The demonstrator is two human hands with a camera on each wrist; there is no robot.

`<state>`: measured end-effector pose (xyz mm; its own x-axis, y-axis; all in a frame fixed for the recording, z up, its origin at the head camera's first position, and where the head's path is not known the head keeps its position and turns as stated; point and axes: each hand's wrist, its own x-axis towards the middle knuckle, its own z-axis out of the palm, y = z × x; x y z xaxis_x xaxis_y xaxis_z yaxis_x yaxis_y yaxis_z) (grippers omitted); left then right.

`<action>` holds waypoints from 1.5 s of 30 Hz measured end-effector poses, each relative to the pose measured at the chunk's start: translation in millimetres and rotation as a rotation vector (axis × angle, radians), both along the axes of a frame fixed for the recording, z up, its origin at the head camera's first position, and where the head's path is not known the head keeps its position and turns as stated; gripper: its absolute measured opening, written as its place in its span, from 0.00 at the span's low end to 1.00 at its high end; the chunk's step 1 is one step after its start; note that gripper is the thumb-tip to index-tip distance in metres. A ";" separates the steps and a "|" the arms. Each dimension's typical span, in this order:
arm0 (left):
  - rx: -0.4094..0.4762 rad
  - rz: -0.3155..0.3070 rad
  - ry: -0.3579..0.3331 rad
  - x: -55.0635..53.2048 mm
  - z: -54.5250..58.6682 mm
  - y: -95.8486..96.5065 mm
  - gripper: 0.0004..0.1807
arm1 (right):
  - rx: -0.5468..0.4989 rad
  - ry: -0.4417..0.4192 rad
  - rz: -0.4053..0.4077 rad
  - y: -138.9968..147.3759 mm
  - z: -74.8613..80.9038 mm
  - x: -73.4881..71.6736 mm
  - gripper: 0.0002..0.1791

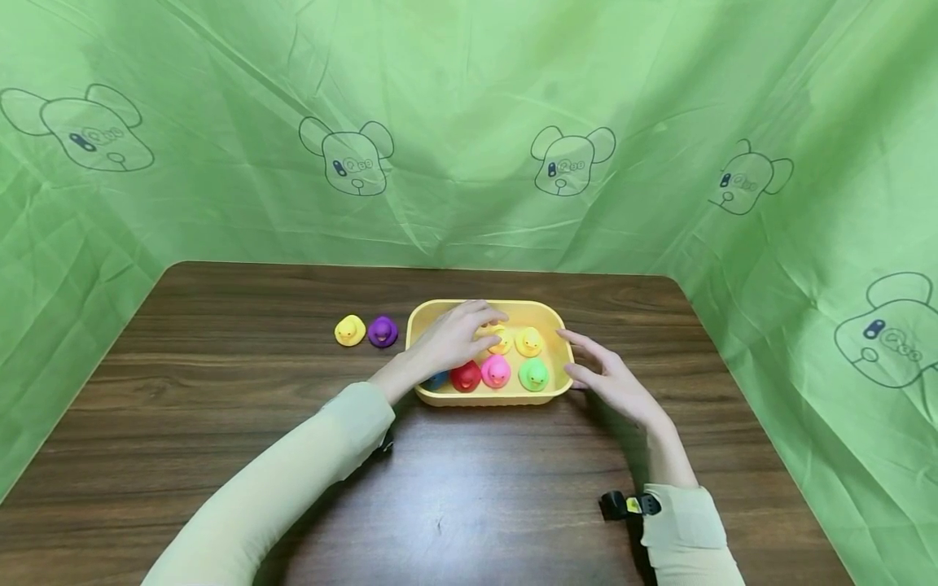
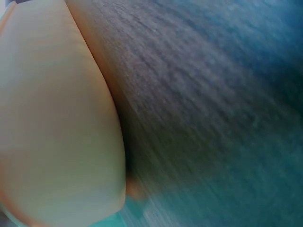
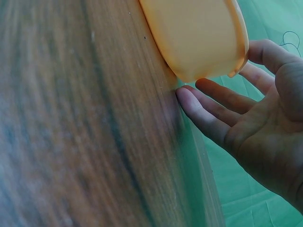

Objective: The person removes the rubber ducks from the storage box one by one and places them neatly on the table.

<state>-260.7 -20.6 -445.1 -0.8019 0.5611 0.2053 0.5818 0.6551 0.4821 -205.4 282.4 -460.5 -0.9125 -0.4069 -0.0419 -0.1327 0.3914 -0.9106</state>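
A yellow plastic tray [image 1: 484, 400] holds several small toy ducks, among them a red duck [image 1: 466, 377], a pink duck [image 1: 496, 372], a green duck [image 1: 533, 374] and a yellow duck [image 1: 529, 342]. My left hand [image 1: 450, 338] reaches over the tray's left side, thumb and fingers about some yellow ducks there; I cannot tell whether it grips one. Under that wrist a blue duck [image 1: 436, 380] is partly covered. At the tray's right end, my right hand [image 3: 265, 113] has its fingers spread, fingertips right at the wall and rim.
Left of the tray, another yellow duck [image 1: 349, 330] and a purple duck [image 1: 383, 331] stand side by side on the brown wooden table [image 1: 220, 391]. A green curtain [image 1: 462, 220] with mouse-like drawings hangs around the table. The tray's pale wall [image 2: 61, 118] fills the left wrist view's left part.
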 end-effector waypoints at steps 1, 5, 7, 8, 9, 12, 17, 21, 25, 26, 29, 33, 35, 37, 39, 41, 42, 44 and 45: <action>0.002 -0.002 0.001 0.2 0.0 0.1 0.21 | 0.000 0.001 -0.001 0.0 0.2 -0.2 0.32; -0.008 -0.006 -0.002 -0.2 -0.5 1.2 0.22 | -0.005 -0.001 0.002 0.3 -0.1 -0.5 0.33; -0.022 -0.005 -0.020 -1.2 -1.3 2.4 0.23 | -0.009 -0.004 0.003 0.6 -0.7 -0.3 0.33; -0.030 -0.004 -0.030 -1.8 -1.9 3.0 0.23 | -0.010 -0.005 0.004 0.7 -1.0 -0.3 0.33; -0.039 -0.003 -0.039 -2.5 -2.7 3.7 0.24 | -0.010 -0.006 0.005 0.9 -1.3 -0.2 0.33; -0.064 -0.004 -0.060 -4.4 -5.1 5.6 0.25 | -0.006 -0.001 0.004 1.0 -1.5 -0.1 0.33; -0.101 -0.017 -0.065 -6.2 -6.8 6.8 0.25 | -0.007 0.002 0.005 0.2 -1.1 -0.6 0.32; -0.122 -0.024 -0.056 -7.9 -8.4 7.0 0.24 | -0.011 0.001 0.006 -0.5 -1.0 -0.7 0.32; -0.127 -0.023 -0.053 -9.2 -9.9 8.7 0.24 | 0.003 0.007 0.000 -0.6 -0.8 -0.7 0.32; -0.125 -0.023 -0.054 -9.4 -10.1 9.4 0.24 | 0.006 0.008 -0.002 -0.5 -0.8 -0.7 0.33; -0.118 -0.018 -0.052 -9.7 -10.8 11.2 0.24 | 0.009 0.008 -0.004 -0.4 -0.6 -0.7 0.33; -0.114 -0.006 -0.051 -9.9 -11.6 13.3 0.23 | 0.011 0.007 -0.005 -0.4 -0.5 -0.6 0.33; -0.112 -0.004 -0.048 -9.9 -11.8 13.7 0.23 | 0.013 0.008 -0.006 -0.5 -0.3 -0.6 0.33; -0.103 -0.007 -0.042 -9.7 -11.7 13.5 0.22 | 0.014 0.008 -0.006 -0.6 -0.1 -0.7 0.33; -0.092 -0.012 -0.036 -9.2 -11.3 12.9 0.22 | 0.014 0.009 -0.006 -0.8 0.2 -0.7 0.33; -0.081 -0.020 -0.033 -8.6 -10.2 11.9 0.21 | 0.013 0.008 -0.006 -1.1 0.6 -0.7 0.33; -0.077 -0.023 -0.033 -8.1 -9.4 11.2 0.21 | 0.011 0.007 -0.005 -1.2 0.7 -0.7 0.33; -0.071 -0.033 -0.034 -7.3 -7.6 9.9 0.21 | 0.008 0.006 -0.004 -1.4 0.9 -0.6 0.33; -0.067 -0.039 -0.033 -6.7 -6.3 9.1 0.21 | 0.007 0.005 -0.004 -1.4 0.9 -0.5 0.33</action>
<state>-267.4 -11.5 -451.4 -0.7848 0.6038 0.1397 0.5920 0.6638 0.4570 -205.9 281.0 -459.6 -0.9142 -0.4032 -0.0398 -0.1362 0.3983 -0.9071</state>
